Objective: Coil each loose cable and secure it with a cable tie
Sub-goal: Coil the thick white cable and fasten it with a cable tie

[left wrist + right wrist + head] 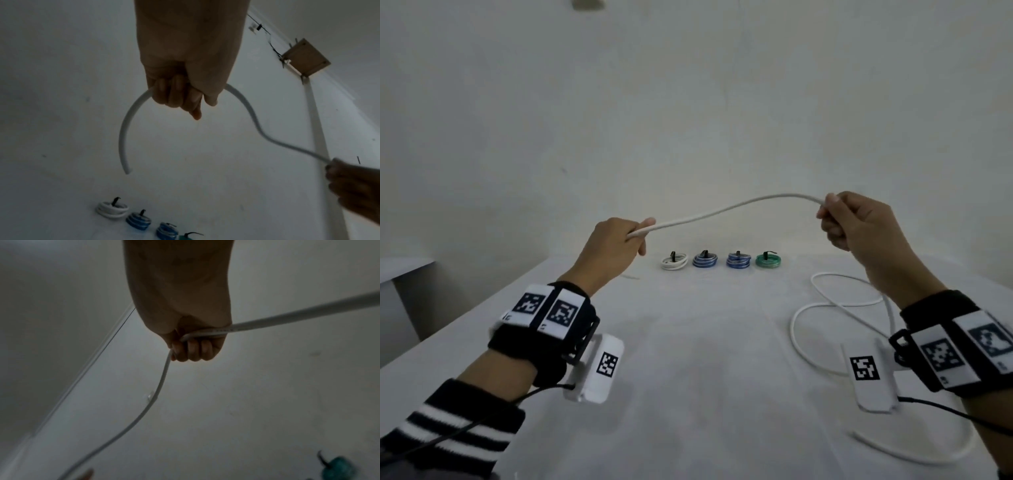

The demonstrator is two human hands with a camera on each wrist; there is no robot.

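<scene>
A long white cable (722, 212) arcs in the air between both hands above the white table (688, 359). My left hand (616, 245) grips it near one end; in the left wrist view the short free end (125, 146) curls down from the fist (180, 95). My right hand (849, 219) is closed round the cable further along, seen from the right wrist as curled fingers (193, 350) with the cable (160, 382) running through. The rest of the cable (835, 308) lies in loose loops on the table at the right.
Several coiled, tied cables stand in a row at the table's far side: white (674, 262), two blue (704, 261) (738, 261) and green (768, 260). A pale wall rises behind. Another table edge (404, 270) shows at the left.
</scene>
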